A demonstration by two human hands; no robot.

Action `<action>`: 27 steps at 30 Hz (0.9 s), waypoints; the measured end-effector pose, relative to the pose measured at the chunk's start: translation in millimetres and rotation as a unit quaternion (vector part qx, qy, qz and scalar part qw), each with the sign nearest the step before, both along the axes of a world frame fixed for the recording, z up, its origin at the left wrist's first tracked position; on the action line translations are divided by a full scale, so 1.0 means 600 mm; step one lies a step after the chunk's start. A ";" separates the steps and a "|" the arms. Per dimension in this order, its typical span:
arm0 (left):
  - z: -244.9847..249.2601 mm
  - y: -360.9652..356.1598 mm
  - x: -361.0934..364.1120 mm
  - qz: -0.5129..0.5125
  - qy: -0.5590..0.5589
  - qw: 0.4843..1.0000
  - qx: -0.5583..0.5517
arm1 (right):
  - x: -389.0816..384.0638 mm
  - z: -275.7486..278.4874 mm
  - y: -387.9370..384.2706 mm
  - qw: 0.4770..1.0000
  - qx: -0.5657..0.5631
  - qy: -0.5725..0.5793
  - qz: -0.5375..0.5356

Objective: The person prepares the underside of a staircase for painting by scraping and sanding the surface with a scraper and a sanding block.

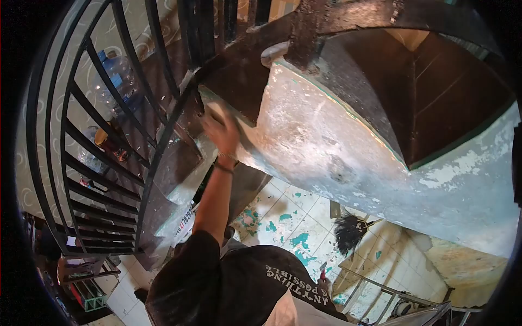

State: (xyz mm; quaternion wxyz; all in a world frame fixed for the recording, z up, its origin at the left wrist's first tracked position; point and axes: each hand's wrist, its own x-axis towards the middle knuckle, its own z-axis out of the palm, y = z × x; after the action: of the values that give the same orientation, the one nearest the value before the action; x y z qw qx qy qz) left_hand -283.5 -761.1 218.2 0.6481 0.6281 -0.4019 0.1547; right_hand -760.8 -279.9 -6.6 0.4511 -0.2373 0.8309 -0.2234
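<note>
Above the black shirt (244, 288), the left hand (222, 136) lies over a pale pad (213, 111) on the staircase's scraped underside (315, 141), too blurred to tell its grip; the right hand is out of sight. Black railing (81, 136) stands left of the hand, a brush (348, 231) far below it
</note>
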 end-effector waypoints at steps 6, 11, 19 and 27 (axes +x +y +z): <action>0.002 0.110 -0.153 -0.124 -0.097 0.984 -0.077 | -0.063 -0.056 -0.020 0.999 -0.045 0.022 -0.007; 0.020 0.096 -0.113 -0.076 -0.014 0.997 0.029 | -0.087 -0.059 -0.007 0.995 0.073 0.043 0.052; -0.027 0.174 -0.252 -0.123 -0.111 0.986 -0.028 | -0.116 -0.216 0.065 0.969 -0.023 0.183 0.165; 0.093 0.091 -0.160 -0.061 -0.076 0.994 -0.054 | -0.075 -0.111 -0.008 1.000 0.002 -0.020 0.013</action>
State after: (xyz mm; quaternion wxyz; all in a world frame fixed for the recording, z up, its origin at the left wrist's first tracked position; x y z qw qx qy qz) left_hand -379.4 -706.5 274.3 0.6572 0.5525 -0.4788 0.1836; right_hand -805.7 -284.5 -73.3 0.4711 -0.2424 0.8190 -0.2202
